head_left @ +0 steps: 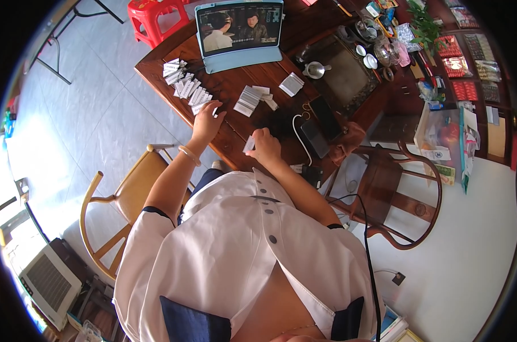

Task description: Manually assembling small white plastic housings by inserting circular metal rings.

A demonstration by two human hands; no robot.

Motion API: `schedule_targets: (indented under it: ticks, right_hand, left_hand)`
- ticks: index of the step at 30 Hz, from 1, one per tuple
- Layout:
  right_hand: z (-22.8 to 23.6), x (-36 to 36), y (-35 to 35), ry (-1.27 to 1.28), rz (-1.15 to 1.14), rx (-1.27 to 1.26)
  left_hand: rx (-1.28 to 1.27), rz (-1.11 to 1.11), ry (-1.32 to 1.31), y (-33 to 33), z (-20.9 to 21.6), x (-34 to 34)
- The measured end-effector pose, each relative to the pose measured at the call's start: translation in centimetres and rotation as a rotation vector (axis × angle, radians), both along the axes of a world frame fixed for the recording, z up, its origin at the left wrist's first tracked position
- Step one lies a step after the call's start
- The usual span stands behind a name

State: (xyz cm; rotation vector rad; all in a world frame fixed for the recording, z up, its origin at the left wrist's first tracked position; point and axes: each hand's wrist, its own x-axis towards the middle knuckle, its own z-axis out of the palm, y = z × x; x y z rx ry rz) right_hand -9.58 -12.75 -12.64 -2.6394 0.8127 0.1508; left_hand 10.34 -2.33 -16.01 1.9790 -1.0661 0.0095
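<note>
My right hand (266, 147) is closed on a small white card (249, 143) near the table's front edge. To its left, my left hand (208, 122) reaches over the edge, with thumb and fingers curved and a gap between them. Its fingertips are beside a loose heap of small white printed cards (187, 88). Neater rows of similar cards (247, 101) lie farther in, and another small stack (291, 84) sits to their right. A dark, hair-like patch (275, 119) spreads on the wood between those rows and my right hand.
A tablet (240, 28) in a light blue case stands at the back of the wooden table (235, 134). Right are a dark phone (325, 117), gold-handled scissors (306, 110), a white cable and a tea tray (341, 71) with a metal cup. Chairs (138, 185) flank me.
</note>
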Motion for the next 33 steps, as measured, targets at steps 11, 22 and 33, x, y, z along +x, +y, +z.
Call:
schedule_targets:
  ticks: [11,22,33]
  right_hand:
    - [0.1,-1.9,-1.5,-0.319,-0.404,0.858]
    - [3.8,-4.3,2.6,-0.255,-0.325,0.976]
    - [-0.1,-10.3,0.9,-0.130,-0.242,-0.060]
  left_hand:
    - [0.151,-0.136,0.934,2.8,0.5,-4.1]
    - [0.506,-0.779,1.220,2.8,5.8,-7.7]
    - [0.369,-0.438,1.304,4.8,2.7,-8.8]
